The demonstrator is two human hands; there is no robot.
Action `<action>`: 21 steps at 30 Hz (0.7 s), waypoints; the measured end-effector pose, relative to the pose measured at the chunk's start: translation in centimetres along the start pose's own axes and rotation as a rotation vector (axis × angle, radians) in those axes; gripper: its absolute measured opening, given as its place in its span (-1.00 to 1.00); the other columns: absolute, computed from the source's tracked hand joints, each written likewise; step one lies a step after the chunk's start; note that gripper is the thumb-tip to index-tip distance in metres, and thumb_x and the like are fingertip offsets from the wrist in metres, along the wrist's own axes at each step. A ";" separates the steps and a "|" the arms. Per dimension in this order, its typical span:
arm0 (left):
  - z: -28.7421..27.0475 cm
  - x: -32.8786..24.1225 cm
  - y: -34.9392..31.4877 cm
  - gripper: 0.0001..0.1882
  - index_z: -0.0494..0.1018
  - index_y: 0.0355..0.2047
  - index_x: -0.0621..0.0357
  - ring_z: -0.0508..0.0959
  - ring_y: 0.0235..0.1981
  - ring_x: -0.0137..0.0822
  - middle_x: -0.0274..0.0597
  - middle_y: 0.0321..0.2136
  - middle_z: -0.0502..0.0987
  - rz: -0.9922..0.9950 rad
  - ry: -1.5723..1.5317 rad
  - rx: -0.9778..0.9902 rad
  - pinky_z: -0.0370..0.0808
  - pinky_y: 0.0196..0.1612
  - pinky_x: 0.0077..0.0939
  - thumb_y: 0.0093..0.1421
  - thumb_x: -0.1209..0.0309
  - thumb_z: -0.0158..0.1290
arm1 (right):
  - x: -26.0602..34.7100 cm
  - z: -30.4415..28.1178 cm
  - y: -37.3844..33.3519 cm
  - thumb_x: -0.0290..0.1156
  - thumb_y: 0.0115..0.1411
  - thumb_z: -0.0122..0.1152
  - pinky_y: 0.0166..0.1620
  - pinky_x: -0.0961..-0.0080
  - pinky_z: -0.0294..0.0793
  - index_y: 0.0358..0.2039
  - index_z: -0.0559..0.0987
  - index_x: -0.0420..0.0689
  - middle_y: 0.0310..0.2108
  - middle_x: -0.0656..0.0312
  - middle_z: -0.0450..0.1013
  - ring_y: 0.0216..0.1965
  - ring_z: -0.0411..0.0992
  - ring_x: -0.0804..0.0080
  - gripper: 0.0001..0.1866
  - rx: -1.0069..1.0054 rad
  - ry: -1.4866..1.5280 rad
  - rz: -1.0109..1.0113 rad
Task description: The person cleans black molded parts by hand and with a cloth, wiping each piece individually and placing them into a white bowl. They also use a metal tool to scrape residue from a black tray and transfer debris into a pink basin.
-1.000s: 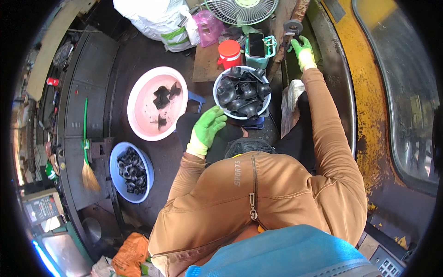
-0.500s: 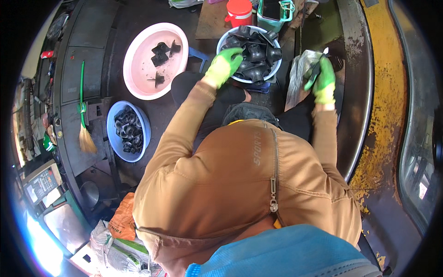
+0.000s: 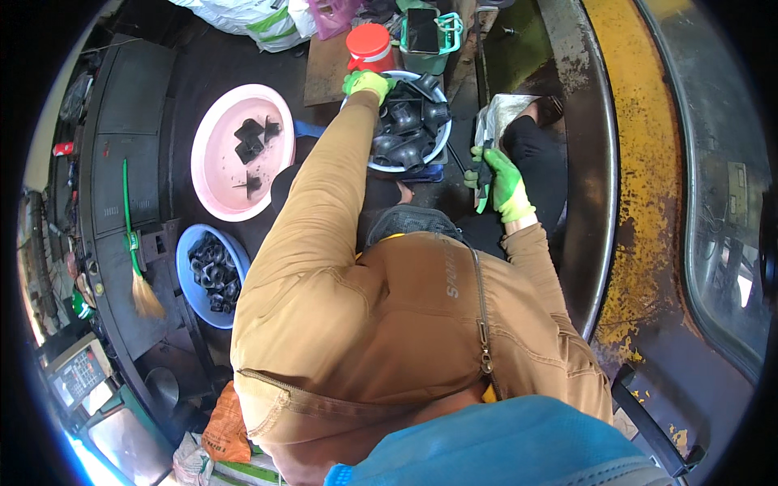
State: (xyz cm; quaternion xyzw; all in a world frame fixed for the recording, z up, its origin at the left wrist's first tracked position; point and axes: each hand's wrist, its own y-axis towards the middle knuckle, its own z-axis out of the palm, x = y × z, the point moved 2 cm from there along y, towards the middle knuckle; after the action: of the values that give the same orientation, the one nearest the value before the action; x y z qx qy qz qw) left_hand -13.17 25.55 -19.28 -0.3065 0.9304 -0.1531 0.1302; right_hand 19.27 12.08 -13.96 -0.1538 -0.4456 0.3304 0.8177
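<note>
Left grip (image 3: 368, 84) beside black parts (image 3: 403, 118)

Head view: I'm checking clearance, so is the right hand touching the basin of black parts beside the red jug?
Apart: the head view shows a dark gap between the right hand and the basin rim.

The left hand (image 3: 367, 84) is at the far-left edge of a heaped basin (image 3: 445, 141), the right hand (image 3: 507, 181) holding a dark tool (image 3: 485, 176).
</note>
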 end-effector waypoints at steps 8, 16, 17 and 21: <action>-3.5 3.6 -6.8 -0.39 0.52 -0.18 0.22 0.57 -0.15 -0.14 0.00 -0.21 0.58 0.285 -0.749 -0.204 0.48 -0.07 -0.32 -0.19 0.09 0.35 | -0.5 0.5 0.2 -0.31 0.28 0.07 -0.47 0.61 0.39 0.05 0.46 -0.13 -0.30 0.33 0.42 -0.51 0.40 0.53 -0.65 -0.088 -0.241 -0.068; -12.3 4.1 -20.1 -0.52 0.52 -0.10 0.22 0.56 -0.23 -0.40 -0.19 -0.24 0.60 0.758 -1.118 0.107 0.47 -0.09 -0.45 -0.04 0.31 0.28 | 3.6 7.4 -3.1 -0.33 0.32 -0.01 -0.44 0.72 0.32 0.14 0.37 -0.17 -0.34 0.33 0.47 -0.52 0.35 0.65 -0.60 0.118 -0.379 -0.367; -12.9 4.0 -21.1 -0.53 0.52 -0.10 0.22 0.56 -0.24 -0.41 -0.20 -0.25 0.61 0.809 -1.133 0.127 0.47 -0.09 -0.46 -0.04 0.31 0.27 | 4.2 8.4 -3.4 -0.32 0.32 -0.01 -0.44 0.72 0.32 0.13 0.37 -0.17 -0.33 0.33 0.46 -0.51 0.34 0.65 -0.61 0.093 -0.444 -0.412; -14.6 3.0 -22.6 -0.52 0.54 -0.14 0.19 0.56 -0.26 -0.24 -0.12 -0.25 0.60 1.084 -0.811 -0.001 0.45 -0.08 -0.40 -0.13 0.32 0.28 | 6.5 11.6 -4.3 -0.32 0.31 0.02 -0.36 0.75 0.34 0.07 0.42 -0.16 -0.28 0.35 0.44 -0.40 0.35 0.70 -0.65 0.170 -0.804 -0.638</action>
State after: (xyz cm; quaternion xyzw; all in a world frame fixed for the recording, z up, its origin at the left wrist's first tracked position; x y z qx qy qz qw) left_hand -8.46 9.37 1.99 0.1702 0.8302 0.0615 0.5272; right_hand 13.89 12.82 -1.06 0.1955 -0.7208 0.1325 0.6517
